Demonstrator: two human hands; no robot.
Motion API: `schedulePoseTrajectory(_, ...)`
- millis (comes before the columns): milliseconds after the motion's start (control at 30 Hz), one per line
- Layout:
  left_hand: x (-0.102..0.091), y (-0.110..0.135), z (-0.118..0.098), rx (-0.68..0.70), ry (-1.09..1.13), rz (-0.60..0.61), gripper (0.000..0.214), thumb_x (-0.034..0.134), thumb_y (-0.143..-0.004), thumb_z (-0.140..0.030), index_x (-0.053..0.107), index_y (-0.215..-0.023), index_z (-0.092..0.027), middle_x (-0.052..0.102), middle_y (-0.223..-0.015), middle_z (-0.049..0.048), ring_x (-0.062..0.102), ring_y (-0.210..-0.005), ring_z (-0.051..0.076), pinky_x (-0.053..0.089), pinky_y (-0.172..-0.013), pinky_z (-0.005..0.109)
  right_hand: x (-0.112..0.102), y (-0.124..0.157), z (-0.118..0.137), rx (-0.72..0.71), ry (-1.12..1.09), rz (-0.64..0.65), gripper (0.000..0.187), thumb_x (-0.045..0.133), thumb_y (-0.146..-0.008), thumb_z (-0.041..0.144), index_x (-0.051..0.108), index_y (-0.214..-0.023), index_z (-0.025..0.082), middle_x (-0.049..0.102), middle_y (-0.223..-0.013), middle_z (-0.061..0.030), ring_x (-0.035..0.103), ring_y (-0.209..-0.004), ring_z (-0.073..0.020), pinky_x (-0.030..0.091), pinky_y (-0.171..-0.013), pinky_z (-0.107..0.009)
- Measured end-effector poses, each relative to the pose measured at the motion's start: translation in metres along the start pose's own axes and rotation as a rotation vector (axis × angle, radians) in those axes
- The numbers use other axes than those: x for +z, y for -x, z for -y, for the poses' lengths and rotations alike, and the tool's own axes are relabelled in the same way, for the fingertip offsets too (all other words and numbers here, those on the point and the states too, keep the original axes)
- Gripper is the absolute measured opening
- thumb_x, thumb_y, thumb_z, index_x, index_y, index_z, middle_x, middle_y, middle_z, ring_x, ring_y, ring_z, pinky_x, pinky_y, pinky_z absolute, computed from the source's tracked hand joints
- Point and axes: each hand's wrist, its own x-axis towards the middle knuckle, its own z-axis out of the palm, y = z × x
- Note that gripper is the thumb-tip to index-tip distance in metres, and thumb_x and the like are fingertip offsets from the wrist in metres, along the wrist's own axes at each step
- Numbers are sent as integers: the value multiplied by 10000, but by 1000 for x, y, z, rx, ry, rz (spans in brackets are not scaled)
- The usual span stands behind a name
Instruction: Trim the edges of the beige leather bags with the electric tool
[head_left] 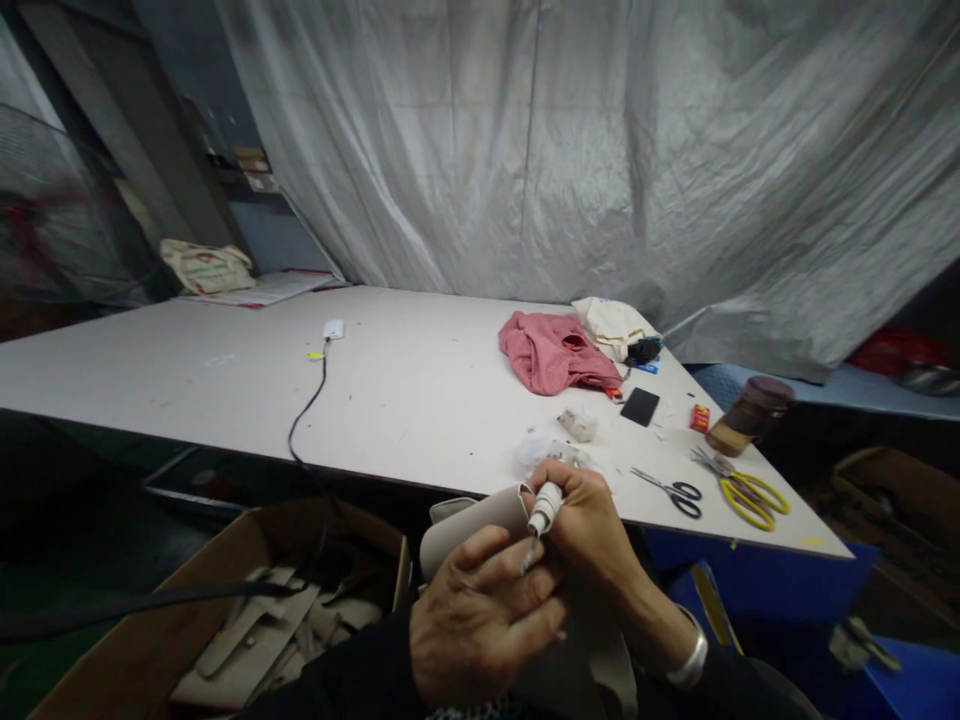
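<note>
My left hand (480, 615) is closed around a curled piece of beige material (472, 525), held in front of the table edge. My right hand (592, 525) is closed on a small white pen-like tool (544, 508), gripped like a pencil. Its thin tip points down and touches the beige piece just above my left fingers. A silver bangle sits on my right wrist.
The white table (405, 390) carries black-handled scissors (675, 490), yellow-handled scissors (750, 495), a black phone (640, 406), a pink cloth (555, 352), a brown cup (750, 415) and a cabled charger (333, 329). A cardboard box (225, 610) of beige scraps stands below left.
</note>
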Motion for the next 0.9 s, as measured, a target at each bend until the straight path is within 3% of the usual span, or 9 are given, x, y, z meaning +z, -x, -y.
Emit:
schedulePoseTrajectory(67, 4, -3, 2, 20, 33, -7, 191, 663, -972, -325, 712, -840, -197, 728, -811, -13, 648, -1045, 156, 261, -1253, 360, -1, 1, -2, -25, 23, -16, 139, 677, -763, 248, 651, -646, 178, 537, -530, 52, 432, -532, -100, 336, -508, -214)
schedulePoseTrajectory(133, 5, -7, 6, 45, 110, -41, 397, 577, -1013, -381, 619, -667, -190, 592, -611, -11, 635, -825, 155, 396, -1167, 367, -2, -1, -4, -49, 33, -35, 128, 683, -761, 238, 658, -650, 179, 548, -535, 51, 443, -541, -103, 337, -516, -215)
schedulePoseTrajectory(233, -6, -18, 22, 36, 283, -67, 523, 517, -1027, -419, 489, -553, -201, 453, -513, -14, 511, -615, 152, 549, -958, 378, -6, -7, -7, -58, 12, -51, 133, 691, -776, 252, 657, -669, 181, 570, -557, 46, 454, -559, -109, 350, -530, -218)
schedulePoseTrajectory(333, -28, -34, 50, -14, 531, -86, 488, 587, -992, -417, 501, -561, -204, 422, -510, -10, 517, -635, 176, 586, -853, 412, -10, -9, -5, -77, 8, -30, 171, 715, -795, 288, 640, -682, 184, 551, -550, 51, 443, -555, -109, 346, -531, -222)
schedulePoseTrajectory(433, -45, -46, 81, -187, 859, -145, 499, 552, -1006, -393, 498, -549, -200, 418, -516, 2, 509, -630, 187, 595, -743, 428, -11, -5, 0, -122, 39, 24, 238, 752, -833, 339, 627, -696, 190, 544, -561, 55, 453, -561, -110, 354, -548, -227)
schedulePoseTrajectory(533, -49, -49, 99, -388, 1096, -225, 578, 497, -1030, -409, 444, -497, -191, 383, -493, 6, 476, -615, 185, 577, -686, 416, -10, 4, 5, -191, 98, 101, 225, 821, -817, 338, 659, -749, 197, 605, -648, 44, 518, -618, -119, 390, -605, -234)
schedulePoseTrajectory(767, -41, -35, 97, -554, 1288, -265, 658, 569, -985, -528, 434, -443, -179, 369, -463, 5, 473, -618, 177, 572, -676, 382, -15, 17, 1, -291, 286, 203, 292, 876, -729, 125, 682, -925, 221, 642, -762, 41, 565, -707, -137, 399, -667, -248)
schedulePoseTrajectory(900, -39, -26, 86, -634, 1295, -343, 676, 553, -996, -528, 393, -438, -180, 310, -445, -3, 447, -608, 168, 574, -653, 345, -15, 20, -7, -286, 290, 198, 257, 859, -755, 143, 686, -929, 219, 655, -780, 30, 581, -713, -142, 413, -670, -253)
